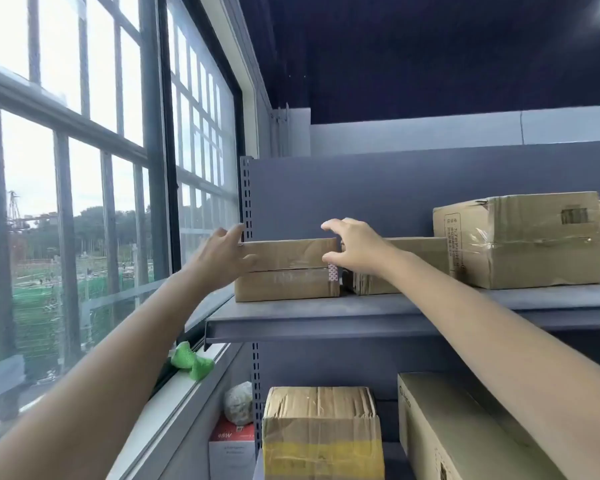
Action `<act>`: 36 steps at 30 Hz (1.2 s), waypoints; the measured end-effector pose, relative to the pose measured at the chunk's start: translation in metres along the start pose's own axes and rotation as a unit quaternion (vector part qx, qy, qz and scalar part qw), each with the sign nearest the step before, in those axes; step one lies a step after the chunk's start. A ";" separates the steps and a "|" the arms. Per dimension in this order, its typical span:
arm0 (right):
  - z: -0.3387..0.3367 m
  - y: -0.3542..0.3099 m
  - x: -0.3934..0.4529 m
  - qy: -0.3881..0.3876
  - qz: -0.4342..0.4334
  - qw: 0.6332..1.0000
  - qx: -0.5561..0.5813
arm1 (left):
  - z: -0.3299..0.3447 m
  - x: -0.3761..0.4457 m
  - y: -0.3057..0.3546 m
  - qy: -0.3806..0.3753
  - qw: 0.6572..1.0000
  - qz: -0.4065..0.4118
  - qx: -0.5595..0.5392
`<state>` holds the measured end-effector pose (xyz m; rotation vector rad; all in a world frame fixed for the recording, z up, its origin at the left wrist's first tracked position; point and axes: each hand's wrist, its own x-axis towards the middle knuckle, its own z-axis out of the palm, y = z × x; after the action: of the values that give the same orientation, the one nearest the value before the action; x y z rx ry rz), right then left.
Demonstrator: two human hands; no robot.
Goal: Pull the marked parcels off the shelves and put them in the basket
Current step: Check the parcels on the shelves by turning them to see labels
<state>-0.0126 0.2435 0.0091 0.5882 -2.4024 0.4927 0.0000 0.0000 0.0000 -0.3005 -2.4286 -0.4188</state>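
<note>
A flat brown cardboard parcel [286, 270] with a strip of patterned tape at its right end is seen at the left end of the grey metal upper shelf [378, 311]. At its 9 o'clock end the left hand [222, 259] is laid with fingers spread and open, the thumb over the top edge. At its 3 o'clock end the right hand [352, 249] is set, fingers loosely curved over the top corner; a firm grip cannot be told. A second flat carton [420, 258] lies just beside it at 3 o'clock.

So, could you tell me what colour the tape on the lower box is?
Yellow tape, head view.
</note>
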 end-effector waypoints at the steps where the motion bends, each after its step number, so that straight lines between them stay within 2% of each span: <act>1: 0.005 -0.003 0.002 -0.016 0.019 1.000 -0.006 | 0.004 0.001 0.000 -0.006 1.000 -0.008 -0.008; 3: 0.013 -0.007 0.006 -0.026 0.049 0.998 -0.009 | 0.011 0.003 -0.001 -0.011 1.000 -0.008 -0.014; 5: 0.018 -0.011 0.005 -0.003 0.062 0.998 0.018 | 0.014 0.001 0.002 0.008 0.999 -0.005 -0.033; 12: 0.004 -0.021 -0.015 0.180 0.058 0.972 0.137 | -0.003 -0.011 0.010 0.167 0.973 -0.047 -0.155; 14: 0.001 -0.019 -0.017 0.168 0.093 0.969 0.157 | -0.006 -0.016 0.012 0.150 0.965 -0.080 -0.200; 17: 0.003 -0.015 -0.022 0.084 0.157 0.944 0.278 | -0.005 -0.024 0.013 0.047 0.951 -0.147 -0.267; 20: 0.006 -0.016 -0.029 0.062 0.152 0.913 0.373 | -0.002 -0.030 0.014 0.017 0.940 -0.147 -0.308; 24: 0.009 -0.016 -0.038 0.043 0.093 0.944 0.315 | -0.002 -0.039 0.010 -0.015 0.929 -0.089 -0.359; 26: 0.011 -0.014 -0.041 0.061 0.058 0.936 0.341 | -0.004 -0.041 0.010 0.006 0.911 -0.066 -0.408; 29: 0.011 -0.014 -0.044 0.110 0.077 0.867 0.480 | -0.010 -0.040 0.014 0.037 0.814 -0.114 -0.568; 30: 0.011 -0.015 -0.044 0.137 0.091 0.857 0.489 | -0.010 -0.040 0.015 0.044 0.805 -0.123 -0.579; 33: 0.016 -0.011 -0.041 0.205 0.104 0.874 0.429 | -0.003 -0.042 0.016 0.063 0.816 -0.130 -0.559; 36: 0.022 -0.006 -0.042 0.187 0.110 0.868 0.446 | 0.003 -0.044 0.015 0.055 0.829 -0.130 -0.541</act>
<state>0.0104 0.2398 -0.0332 0.5120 -1.7707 1.6902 0.0370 0.0097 -0.0271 -0.3856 -1.8606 -1.8685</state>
